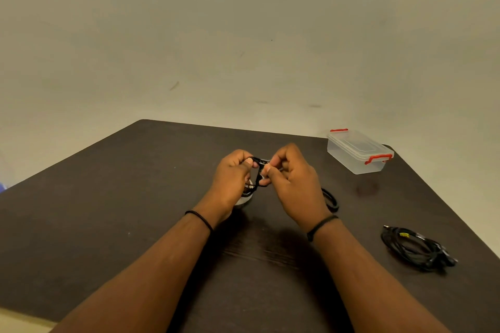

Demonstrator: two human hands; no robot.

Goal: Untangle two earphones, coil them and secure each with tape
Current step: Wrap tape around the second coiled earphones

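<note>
Both hands hold a small coil of black earphone cable (pixel 257 173) above the middle of the dark table (pixel 135 184). My left hand (pixel 231 180) grips the coil's left side with curled fingers. My right hand (pixel 290 181) pinches its upper right part between thumb and fingertips. A pale roll, probably tape (pixel 243 200), lies on the table mostly hidden under my left hand. A black loop of cable (pixel 331 200) shows on the table just behind my right wrist. A second black cable bundle (pixel 418 249) lies coiled at the right, with a small yellow mark on it.
A clear plastic box (pixel 358 151) with a lid and red clasps stands at the table's far right corner. A plain wall rises behind the table. The table's right edge runs close to the cable bundle.
</note>
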